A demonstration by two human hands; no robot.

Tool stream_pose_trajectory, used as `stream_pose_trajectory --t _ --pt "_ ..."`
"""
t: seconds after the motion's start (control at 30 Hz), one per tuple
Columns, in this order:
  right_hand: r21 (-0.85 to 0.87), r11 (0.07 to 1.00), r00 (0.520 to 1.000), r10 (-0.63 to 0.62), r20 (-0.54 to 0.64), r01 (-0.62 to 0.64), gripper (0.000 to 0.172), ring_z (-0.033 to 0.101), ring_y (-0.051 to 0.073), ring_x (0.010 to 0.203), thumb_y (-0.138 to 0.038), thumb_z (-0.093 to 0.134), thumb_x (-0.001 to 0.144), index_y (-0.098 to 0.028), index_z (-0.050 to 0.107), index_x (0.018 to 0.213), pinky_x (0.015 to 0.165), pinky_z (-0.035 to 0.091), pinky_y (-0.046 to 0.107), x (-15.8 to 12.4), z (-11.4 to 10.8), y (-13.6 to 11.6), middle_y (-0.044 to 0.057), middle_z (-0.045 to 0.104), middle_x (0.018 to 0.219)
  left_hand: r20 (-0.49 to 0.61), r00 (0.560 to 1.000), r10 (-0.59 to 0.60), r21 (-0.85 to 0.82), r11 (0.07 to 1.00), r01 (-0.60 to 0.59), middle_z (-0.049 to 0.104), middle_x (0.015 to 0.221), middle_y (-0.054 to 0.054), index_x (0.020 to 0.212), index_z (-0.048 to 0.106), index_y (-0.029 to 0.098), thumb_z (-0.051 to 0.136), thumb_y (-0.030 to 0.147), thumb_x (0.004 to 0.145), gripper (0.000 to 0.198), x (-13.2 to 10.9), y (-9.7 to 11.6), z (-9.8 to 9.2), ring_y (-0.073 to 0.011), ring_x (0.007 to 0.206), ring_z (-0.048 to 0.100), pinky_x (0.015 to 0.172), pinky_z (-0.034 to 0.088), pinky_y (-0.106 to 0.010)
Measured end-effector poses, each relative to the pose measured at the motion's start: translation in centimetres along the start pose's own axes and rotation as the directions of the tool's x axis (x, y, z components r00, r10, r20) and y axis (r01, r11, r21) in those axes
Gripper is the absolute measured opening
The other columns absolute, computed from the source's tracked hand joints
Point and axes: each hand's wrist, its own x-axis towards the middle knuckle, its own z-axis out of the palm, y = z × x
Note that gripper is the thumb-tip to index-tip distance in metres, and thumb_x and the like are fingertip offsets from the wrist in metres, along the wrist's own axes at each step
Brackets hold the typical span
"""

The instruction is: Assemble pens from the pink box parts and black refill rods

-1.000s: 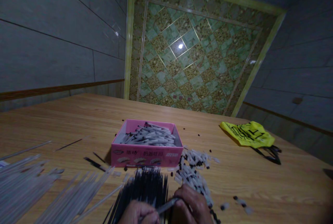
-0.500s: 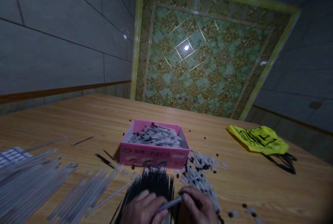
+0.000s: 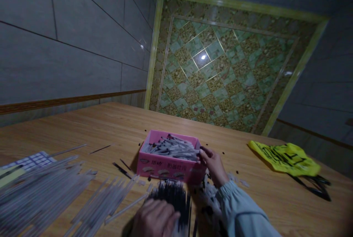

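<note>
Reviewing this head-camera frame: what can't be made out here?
- Right hand at the pink box: fingertips hidden against the pens, so any grip is unclear.
- Left hand on the black refills: cut by the bottom edge.
- Clear tubes: motion-blurred, uncountable.
- Yellow bag print: too small to read.

pink box (image 3: pixel 168 167), full of pens (image 3: pixel 173 147)

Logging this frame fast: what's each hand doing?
Left hand: resting on the black refill bundle; grip cannot be told.
Right hand: at the pink cardboard box rim; grip cannot be told.
</note>
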Motion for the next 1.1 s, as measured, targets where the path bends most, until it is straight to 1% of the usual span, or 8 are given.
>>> stream_pose_trajectory --t 0.07,0.13,0.3,0.47,0.63,0.83,1.0,1.1 --pt "-0.083 0.996 0.999 -0.042 -0.005 0.042 0.053 0.059 0.018 0.050 -0.043 0.065 0.069 -0.006 0.062 0.106 0.049 0.047 0.029 0.3 0.0 0.0 0.003 0.064 0.056 0.122 0.963 -0.241 0.139 0.965 0.224 0.067 0.069 -0.004 0.074 0.063 0.022 0.044 0.023 0.086 0.022 1.0 -1.5 -0.9 -0.0170 0.067 0.062 0.064 0.044 -0.029" --pt "-0.158 0.983 0.995 -0.096 0.013 0.097 0.048 0.063 0.021 0.064 -0.040 0.061 0.073 -0.006 0.061 0.107 0.058 0.049 0.031 -0.4 -0.4 -0.4 0.007 0.068 0.067 0.252 0.852 -0.459 0.305 0.873 0.381 0.069 0.088 -0.008 0.088 0.064 0.020 0.045 0.015 0.081 0.021 1.7 -2.7 -1.5 -0.0205 0.083 0.063 0.074 0.045 -0.031" --pt "-0.295 0.937 0.965 -0.120 0.232 0.187 0.019 0.064 0.022 0.074 -0.028 0.059 0.075 -0.015 0.071 0.081 0.067 0.046 0.029 -5.4 -1.8 -1.2 0.007 0.072 0.078 0.411 0.616 -0.672 0.591 0.711 0.381 0.062 0.112 -0.019 0.112 0.058 0.007 0.049 -0.002 0.065 0.048 1.3 -4.5 -1.2 -0.0293 0.109 0.054 0.086 0.041 -0.036" --pt "-0.600 0.770 0.920 0.044 0.390 0.218 0.014 0.062 0.019 0.067 -0.020 0.058 0.071 -0.017 0.070 0.077 0.059 0.042 0.025 -10.2 -3.1 0.2 0.005 0.070 0.073 0.438 0.561 -0.703 0.612 0.690 0.387 0.065 0.110 -0.018 0.115 0.056 0.009 0.033 -0.011 0.070 0.054 0.5 -5.7 -1.3 -0.0251 0.100 0.061 0.079 0.043 -0.034" --pt "-0.806 0.553 0.937 0.119 0.327 0.211 0.017 0.063 0.020 0.074 -0.014 0.053 0.072 -0.018 0.069 0.076 0.063 0.040 0.025 -11.9 -4.6 1.3 0.006 0.070 0.077 0.449 0.525 -0.723 0.620 0.676 0.399 0.069 0.098 -0.016 0.100 0.062 0.012 0.030 -0.010 0.072 0.048 0.7 -6.1 -1.8 -0.0257 0.089 0.066 0.072 0.045 -0.035" --pt "-0.880 0.444 0.966 0.103 0.237 0.168 0.012 0.063 0.022 0.078 -0.019 0.055 0.076 -0.020 0.066 0.077 0.063 0.038 0.026 -12.9 -5.4 3.3 0.006 0.068 0.082 0.414 0.564 -0.714 0.614 0.677 0.406 0.064 0.097 -0.018 0.086 0.065 0.013 0.025 -0.006 0.075 0.046 1.6 -5.6 -2.5 -0.0278 0.089 0.064 0.070 0.046 -0.037" --pt "-0.903 0.398 0.973 0.084 0.213 0.163 0.008 0.063 0.023 0.078 -0.020 0.061 0.073 -0.021 0.065 0.078 0.062 0.038 0.027 -13.4 -5.1 4.0 0.006 0.067 0.083 0.263 0.845 -0.465 0.385 0.854 0.350 0.064 0.101 -0.014 0.099 0.065 0.016 0.038 0.007 0.080 0.034 2.6 -4.4 -3.4 -0.0274 0.098 0.057 0.082 0.044 -0.038" --pt "-0.881 0.438 0.971 0.063 0.230 0.180 0.009 0.063 0.020 0.074 -0.016 0.058 0.073 -0.022 0.064 0.075 0.060 0.037 0.025 -13.6 -4.6 3.0 0.004 0.065 0.081 0.093 0.954 -0.286 0.113 0.955 0.275 0.070 0.100 -0.008 0.100 0.065 0.023 0.045 0.017 0.084 0.026 2.3 -3.6 -3.4 -0.0239 0.097 0.060 0.088 0.042 -0.036"
